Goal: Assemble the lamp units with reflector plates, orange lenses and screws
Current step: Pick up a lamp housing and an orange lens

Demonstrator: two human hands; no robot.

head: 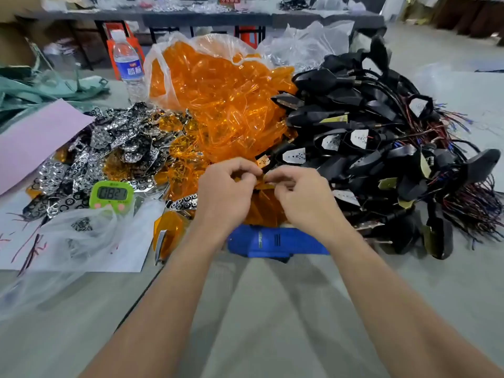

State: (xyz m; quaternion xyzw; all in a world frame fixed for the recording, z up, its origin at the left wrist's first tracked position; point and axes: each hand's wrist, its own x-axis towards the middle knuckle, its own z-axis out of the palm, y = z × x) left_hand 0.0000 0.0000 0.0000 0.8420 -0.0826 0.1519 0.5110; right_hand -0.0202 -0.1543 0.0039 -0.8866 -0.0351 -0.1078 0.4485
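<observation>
My left hand (227, 186) and my right hand (298, 192) meet at the table's middle, fingers pinched together on an orange lens (263, 179) held between them. Behind them a clear bag spills a big heap of orange lenses (229, 105). To the left lies a pile of shiny reflector plates (120, 143). On the right is a mound of black lamp units (368, 148) with red and black wires. A blue electric screwdriver (275, 241) lies flat just below my hands. No screws are visible.
A green timer (111, 195) reading 08:21 sits at the left on white paper (81, 257), beside a crumpled clear bag (81, 236). A water bottle (128, 66) stands at the back left. A pink sheet (32, 137) lies at far left.
</observation>
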